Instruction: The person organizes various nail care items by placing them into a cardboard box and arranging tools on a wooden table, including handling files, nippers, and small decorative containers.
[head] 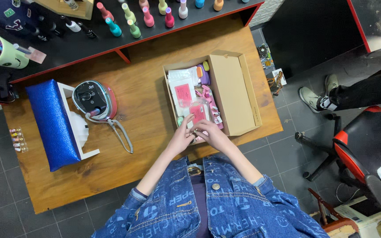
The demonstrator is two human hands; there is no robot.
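Both hands meet right at the near edge of the open cardboard box [233,94] on the wooden worktop [146,145]. The left hand [182,137] and right hand [212,134] have fingers curled around something small between them, too hidden to tell what it is. A pink packet [199,113] stands in the box just past the fingertips, touching or nearly so — can't say which. More pink and white packets fill the box's left half; its flap lies folded over the right half. Off to the left sit a nail drill unit [94,100] with a coiled cord and a blue arm rest cushion [53,124], well apart from the hands. Nail polish bottles [148,17] line the black shelf behind.
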